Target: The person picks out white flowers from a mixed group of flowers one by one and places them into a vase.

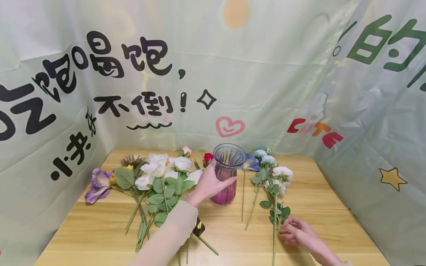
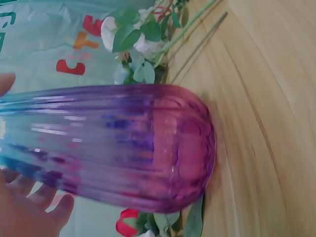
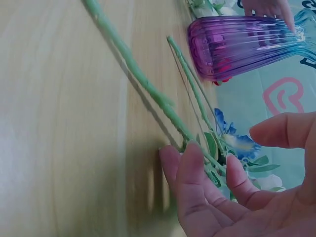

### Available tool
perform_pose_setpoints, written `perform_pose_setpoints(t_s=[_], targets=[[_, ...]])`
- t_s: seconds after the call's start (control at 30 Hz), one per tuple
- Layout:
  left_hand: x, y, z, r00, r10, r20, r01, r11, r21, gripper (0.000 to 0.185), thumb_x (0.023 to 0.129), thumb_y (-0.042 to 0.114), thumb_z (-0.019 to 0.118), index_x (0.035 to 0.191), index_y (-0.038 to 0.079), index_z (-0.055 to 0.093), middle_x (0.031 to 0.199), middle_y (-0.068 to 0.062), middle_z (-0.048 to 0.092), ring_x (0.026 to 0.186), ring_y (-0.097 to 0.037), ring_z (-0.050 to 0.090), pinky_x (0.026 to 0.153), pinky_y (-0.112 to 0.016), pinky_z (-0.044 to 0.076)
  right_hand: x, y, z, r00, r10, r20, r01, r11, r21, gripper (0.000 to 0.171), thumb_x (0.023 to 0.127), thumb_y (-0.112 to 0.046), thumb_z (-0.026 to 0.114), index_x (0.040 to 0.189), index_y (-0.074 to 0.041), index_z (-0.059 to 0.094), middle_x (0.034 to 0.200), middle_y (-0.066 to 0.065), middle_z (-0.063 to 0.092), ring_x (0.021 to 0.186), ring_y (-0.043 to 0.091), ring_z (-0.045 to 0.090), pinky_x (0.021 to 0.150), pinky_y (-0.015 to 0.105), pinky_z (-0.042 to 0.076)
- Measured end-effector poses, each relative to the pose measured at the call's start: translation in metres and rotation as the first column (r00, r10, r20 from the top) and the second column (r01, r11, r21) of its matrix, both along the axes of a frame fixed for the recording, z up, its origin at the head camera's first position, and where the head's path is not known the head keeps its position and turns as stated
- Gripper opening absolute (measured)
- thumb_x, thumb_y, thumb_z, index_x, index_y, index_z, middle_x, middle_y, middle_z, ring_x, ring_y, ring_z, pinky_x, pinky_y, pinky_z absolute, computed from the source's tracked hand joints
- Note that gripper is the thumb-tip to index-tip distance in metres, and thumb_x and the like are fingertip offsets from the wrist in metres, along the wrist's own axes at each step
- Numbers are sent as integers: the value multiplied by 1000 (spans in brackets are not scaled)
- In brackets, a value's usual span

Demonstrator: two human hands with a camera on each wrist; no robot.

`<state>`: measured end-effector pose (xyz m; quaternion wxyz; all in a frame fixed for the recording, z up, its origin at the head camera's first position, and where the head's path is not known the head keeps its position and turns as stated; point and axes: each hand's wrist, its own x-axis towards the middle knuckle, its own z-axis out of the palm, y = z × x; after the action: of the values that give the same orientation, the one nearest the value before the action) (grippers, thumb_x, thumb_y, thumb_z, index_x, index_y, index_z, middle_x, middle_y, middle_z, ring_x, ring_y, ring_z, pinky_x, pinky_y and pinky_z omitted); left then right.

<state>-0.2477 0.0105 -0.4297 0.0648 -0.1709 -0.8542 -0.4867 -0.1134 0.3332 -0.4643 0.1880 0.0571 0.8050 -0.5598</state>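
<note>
Here, left hand (image 1: 208, 184) wraps its fingers around the purple vase (image 1: 227, 173), upright mid-table between two flower piles. Right hand (image 1: 294, 231), near right, fingers loosely curled, touches a white rose stem (image 1: 274, 229) lying on the table (image 1: 100, 229).

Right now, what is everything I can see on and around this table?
vase: one, purple-pink ribbed glass, upright at table centre
left flower bunch: several stems, mostly white with a purple bloom and a sunflower, lying left of the vase
right flower stems: a few, white and blue, lying right of the vase
red flower: one, behind the vase
table: one, light wood
backdrop: pale green printed cloth, behind and at the sides
left hand: grips the vase
right hand: fingers at a green stem
</note>
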Motion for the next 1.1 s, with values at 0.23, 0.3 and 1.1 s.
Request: perform_pose_setpoints(t_s=[0.23, 0.3, 1.1], targets=[[-5, 3, -5, 994, 52, -99, -54, 999, -10, 79, 79, 48, 80, 143, 13, 48, 132, -12, 67, 123, -33, 64, 102, -49, 53, 0, -3, -3, 1000, 8, 27, -6, 998, -58, 14, 101, -15, 51, 106, -2, 50, 101, 6, 72, 86, 11, 73, 74, 22, 60], [-5, 1, -4, 993, 57, -102, -59, 998, -12, 78, 79, 48, 80, 141, 13, 49, 129, -13, 68, 121, -34, 65, 100, -49, 54, -1, -4, -3, 1000, 17, 22, -15, 999, -52, 16, 102, -16, 50, 107, -1, 49, 101, 6, 71, 86, 11, 73, 73, 22, 60], [12, -29, -9, 991, 116, -63, -118, 993, -25, 85, 77, 48, 82, 145, 11, 47, 140, -14, 60, 128, -34, 59, 106, -53, 50, -5, -47, -23, 949, -77, -305, 208, 880, 426, 40, 83, -17, 81, 95, -4, 46, 68, 0, 73, 54, 10, 64, 52, 23, 45]])
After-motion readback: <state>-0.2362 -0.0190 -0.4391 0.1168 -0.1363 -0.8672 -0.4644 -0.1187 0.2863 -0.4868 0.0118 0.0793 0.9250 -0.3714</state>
